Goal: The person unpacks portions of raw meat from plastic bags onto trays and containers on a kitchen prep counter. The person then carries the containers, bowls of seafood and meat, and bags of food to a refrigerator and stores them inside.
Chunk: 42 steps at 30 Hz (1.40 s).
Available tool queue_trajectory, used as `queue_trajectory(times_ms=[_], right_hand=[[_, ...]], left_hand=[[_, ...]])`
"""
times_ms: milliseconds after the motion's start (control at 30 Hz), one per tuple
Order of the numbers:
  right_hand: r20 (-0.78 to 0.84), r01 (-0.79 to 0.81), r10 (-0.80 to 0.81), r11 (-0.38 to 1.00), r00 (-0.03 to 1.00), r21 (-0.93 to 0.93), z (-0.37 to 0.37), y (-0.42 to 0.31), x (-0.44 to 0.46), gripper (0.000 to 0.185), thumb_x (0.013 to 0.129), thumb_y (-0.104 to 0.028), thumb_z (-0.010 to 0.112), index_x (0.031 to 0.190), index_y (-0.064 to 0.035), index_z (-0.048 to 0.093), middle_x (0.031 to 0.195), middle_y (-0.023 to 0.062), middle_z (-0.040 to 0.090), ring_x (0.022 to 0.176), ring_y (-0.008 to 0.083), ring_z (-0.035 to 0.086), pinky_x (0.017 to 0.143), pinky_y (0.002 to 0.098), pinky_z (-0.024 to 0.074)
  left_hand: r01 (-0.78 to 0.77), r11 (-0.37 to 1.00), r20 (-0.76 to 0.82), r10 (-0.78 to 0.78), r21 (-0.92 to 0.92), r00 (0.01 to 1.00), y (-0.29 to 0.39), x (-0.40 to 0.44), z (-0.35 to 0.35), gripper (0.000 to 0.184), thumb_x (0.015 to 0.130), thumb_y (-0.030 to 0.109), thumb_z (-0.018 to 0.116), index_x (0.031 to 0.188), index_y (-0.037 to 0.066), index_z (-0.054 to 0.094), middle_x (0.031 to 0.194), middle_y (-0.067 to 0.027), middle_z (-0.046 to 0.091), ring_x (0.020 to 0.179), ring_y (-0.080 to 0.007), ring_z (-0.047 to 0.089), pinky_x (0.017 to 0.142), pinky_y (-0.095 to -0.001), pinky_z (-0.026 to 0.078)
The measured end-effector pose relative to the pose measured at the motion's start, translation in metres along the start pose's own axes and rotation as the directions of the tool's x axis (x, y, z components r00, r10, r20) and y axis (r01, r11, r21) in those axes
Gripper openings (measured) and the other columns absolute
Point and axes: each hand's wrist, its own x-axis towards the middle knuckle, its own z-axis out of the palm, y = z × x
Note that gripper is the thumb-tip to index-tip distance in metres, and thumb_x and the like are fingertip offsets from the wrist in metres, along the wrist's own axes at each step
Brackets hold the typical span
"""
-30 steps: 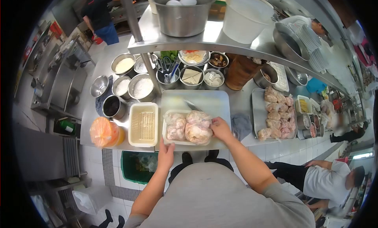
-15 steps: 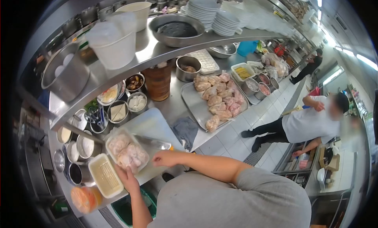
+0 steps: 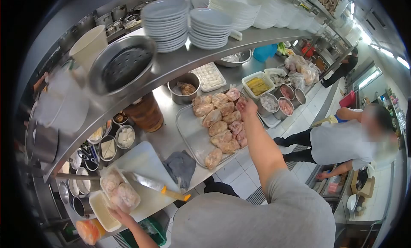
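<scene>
Over the far end of a metal tray (image 3: 185,127) reaches my right hand (image 3: 247,107), its fingers at bagged meat pieces (image 3: 218,128); whether it grips one is unclear. My left hand (image 3: 121,215) is low at the left, beside a white container holding bagged meat (image 3: 124,195); its fingertips are partly lost against the container. That container sits on a cutting board (image 3: 150,162), next to an empty cream basket (image 3: 102,209). A cleaver (image 3: 147,180) with a yellow handle lies on the board, and a grey cloth (image 3: 180,167) is between board and tray.
Stacked plates (image 3: 166,23) and a steel bowl (image 3: 122,64) stand on the overhead shelf (image 3: 171,72). Small pots (image 3: 269,103) and yellow food in a basket (image 3: 258,84) lie beyond the tray. A person in white (image 3: 340,138) stands at the right.
The view has swung right. My right hand has left the white container's side and moved out over the meat tray. My left hand remains near the container.
</scene>
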Motion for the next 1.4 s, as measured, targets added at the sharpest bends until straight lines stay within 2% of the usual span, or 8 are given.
queue_trajectory(times_ms=[67, 367, 500, 700, 900, 1100, 1233, 1400], right_hand=[[-0.315, -0.116, 0.147, 0.987, 0.938, 0.115, -0.005, -0.016, 0.036, 0.039, 0.098, -0.021, 0.048, 0.132, -0.0018, 0.045, 0.110, 0.0224, 0.054, 0.093, 0.0334, 0.061, 0.077, 0.0447, 0.0541], [-0.265, -0.230, 0.283, 0.950, 0.922, 0.212, -0.053, -0.001, 0.160, 0.033, 0.095, -0.016, 0.041, 0.125, -0.0037, 0.048, 0.100, 0.0201, 0.055, 0.074, 0.0305, 0.057, 0.057, 0.0411, 0.0487], [-0.484, -0.026, 0.133, 0.975, 0.865, 0.222, -0.009, -0.012, 0.122, 0.036, 0.097, -0.024, 0.048, 0.126, -0.0043, 0.054, 0.102, 0.0204, 0.062, 0.071, 0.0376, 0.063, 0.063, 0.0466, 0.0546], [-0.067, -0.107, 0.156, 0.877, 0.985, 0.469, -0.054, -0.007, 0.174, 0.037, 0.102, -0.026, 0.047, 0.128, -0.0006, 0.057, 0.132, 0.0195, 0.060, 0.122, 0.0376, 0.056, 0.091, 0.0510, 0.0547], [0.153, -0.017, 0.003, 0.996, 0.988, 0.092, -0.033, 0.003, 0.015, 0.038, 0.095, -0.003, 0.041, 0.130, 0.0127, 0.043, 0.123, 0.0259, 0.058, 0.113, 0.0404, 0.060, 0.101, 0.0512, 0.0552], [0.273, -0.172, 0.216, 0.969, 0.937, -0.176, 0.017, 0.026, -0.214, 0.040, 0.086, 0.000, 0.052, 0.124, 0.0102, 0.049, 0.122, 0.0218, 0.060, 0.112, 0.0368, 0.062, 0.096, 0.0481, 0.0566], [0.371, -0.435, 0.549, 0.830, 0.749, -0.350, 0.045, 0.081, -0.320, 0.034, 0.082, 0.002, 0.056, 0.116, 0.0073, 0.055, 0.121, 0.0197, 0.061, 0.109, 0.0345, 0.063, 0.093, 0.0486, 0.0544], [0.461, -0.483, 0.779, 0.626, 0.425, -0.612, 0.112, 0.154, -0.406, 0.015, 0.086, 0.000, 0.057, 0.100, 0.0035, 0.058, 0.105, 0.0156, 0.062, 0.099, 0.0305, 0.064, 0.092, 0.0502, 0.0537]], left_hand=[[0.002, 1.000, -0.063, -0.003, -0.010, 0.998, 0.015, -0.022, 0.003, 0.066, 0.103, 0.029, 0.050, 0.154, -0.006, 0.026, 0.160, -0.0239, 0.026, 0.146, -0.0340, 0.030, 0.119, -0.0400, 0.025], [0.110, 0.992, -0.199, -0.095, 0.064, 0.975, 0.020, -0.091, -0.002, 0.058, 0.101, 0.018, 0.050, 0.150, -0.007, 0.031, 0.151, -0.0231, 0.040, 0.136, -0.0325, 0.043, 0.114, -0.0410, 0.032], [0.398, 0.877, -0.088, -0.434, -0.270, 0.897, 0.008, -0.091, -0.005, 0.061, 0.099, 0.026, 0.052, 0.153, 0.005, 0.032, 0.150, -0.0155, 0.045, 0.134, -0.0286, 0.047, 0.106, -0.0420, 0.037], [0.468, 0.707, 0.051, -0.524, -0.531, 0.850, 0.030, -0.078, 0.007, 0.055, 0.101, 0.019, 0.050, 0.151, 0.007, 0.030, 0.131, -0.0199, 0.059, 0.104, -0.0335, 0.068, 0.086, -0.0397, 0.053], [0.447, 0.594, 0.072, -0.547, -0.669, 0.834, 0.040, -0.071, 0.008, 0.062, 0.097, 0.013, 0.055, 0.151, 0.001, 0.026, 0.099, -0.0120, 0.063, 0.093, -0.0275, 0.066, 0.087, -0.0423, 0.055], [0.502, 0.561, 0.264, -0.452, -0.658, 0.852, 0.040, -0.068, -0.018, 0.059, 0.095, 0.010, 0.056, 0.149, 0.003, 0.035, 0.109, -0.0123, 0.069, 0.094, -0.0224, 0.069, 0.082, -0.0340, 0.053], [0.189, 0.977, 0.030, -0.187, -0.099, 0.982, 0.003, -0.044, -0.067, 0.035, 0.094, 0.010, 0.061, 0.127, -0.001, 0.059, 0.098, -0.0131, 0.071, 0.079, -0.0207, 0.070, 0.078, -0.0322, 0.054], [-0.096, 0.792, -0.232, 0.289, 0.602, 0.929, -0.019, 0.030, -0.139, 0.050, 0.085, 0.017, 0.070, 0.128, -0.006, 0.056, 0.128, -0.0261, 0.057, 0.123, -0.0432, 0.051, 0.107, -0.0484, 0.039]])
